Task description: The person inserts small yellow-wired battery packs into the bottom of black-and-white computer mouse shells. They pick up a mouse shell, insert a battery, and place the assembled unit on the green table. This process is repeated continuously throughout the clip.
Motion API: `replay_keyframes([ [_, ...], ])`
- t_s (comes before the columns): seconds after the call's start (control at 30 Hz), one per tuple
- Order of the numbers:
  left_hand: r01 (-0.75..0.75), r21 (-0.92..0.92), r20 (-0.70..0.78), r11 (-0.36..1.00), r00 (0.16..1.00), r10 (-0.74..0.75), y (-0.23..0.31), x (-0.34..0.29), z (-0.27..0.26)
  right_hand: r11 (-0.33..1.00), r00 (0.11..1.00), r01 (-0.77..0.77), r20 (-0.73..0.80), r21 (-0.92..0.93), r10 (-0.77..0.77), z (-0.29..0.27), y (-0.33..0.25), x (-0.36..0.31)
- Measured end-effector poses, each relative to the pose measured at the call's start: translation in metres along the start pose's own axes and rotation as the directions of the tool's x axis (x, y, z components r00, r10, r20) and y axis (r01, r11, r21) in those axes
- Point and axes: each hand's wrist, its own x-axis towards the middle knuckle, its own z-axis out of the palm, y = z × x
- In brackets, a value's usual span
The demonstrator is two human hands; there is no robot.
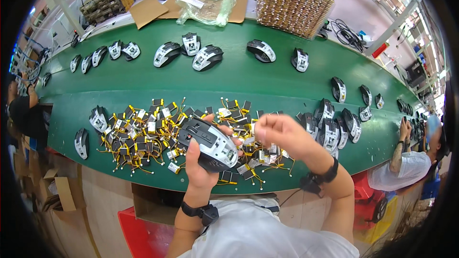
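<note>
My left hand (197,167) is closed round a black-and-silver computer mouse (209,139), thumb on the near side and fingertips showing past its far edge. Its silver side has open slots and faces up. Just right of it, my right hand (286,134) is raised with thumb and fingers pinched together. Whatever the pinch holds, if anything, is too small to make out. Beneath both hands spreads a heap of small wired batteries (138,136), black and silver with yellow tape. A tight group of similar mice (329,134) lies to the right of my right hand.
Two mice (81,143) lie left of the heap. More mice (208,57) are spaced along the far green bench (229,83). Behind stand a tall stack of trays (294,5) and a clear plastic bag (210,7). A co-worker (406,162) sits at the right, another (24,110) at the left.
</note>
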Motion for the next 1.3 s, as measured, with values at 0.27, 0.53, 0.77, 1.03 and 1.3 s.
replay_keyframes([
  [0.27,-0.403,0.171,0.135,0.899,0.913,0.384,-0.003,-0.003,0.011,0.994,1.0,-0.029,-0.009,-0.103,0.028,0.06,-0.01,-0.026],
  [0.53,-0.401,0.23,0.122,0.887,0.916,0.383,0.004,-0.015,0.017,0.996,0.997,0.017,-0.075,-0.093,-0.024,0.073,-0.008,-0.025],
  [0.77,-0.41,0.254,0.165,0.876,0.911,0.378,0.008,-0.02,0.015,0.972,0.989,0.073,-0.113,-0.224,-0.101,0.076,-0.006,-0.021],
  [1.03,-0.499,0.269,0.264,0.824,0.861,0.435,0.007,-0.019,0.007,0.953,0.988,-0.013,-0.151,-0.303,-0.034,0.084,-0.01,-0.021],
  [1.3,-0.42,0.285,0.159,0.862,0.907,0.389,0.012,-0.024,0.01,0.953,0.982,0.071,-0.146,-0.295,-0.119,0.086,-0.004,-0.011],
])
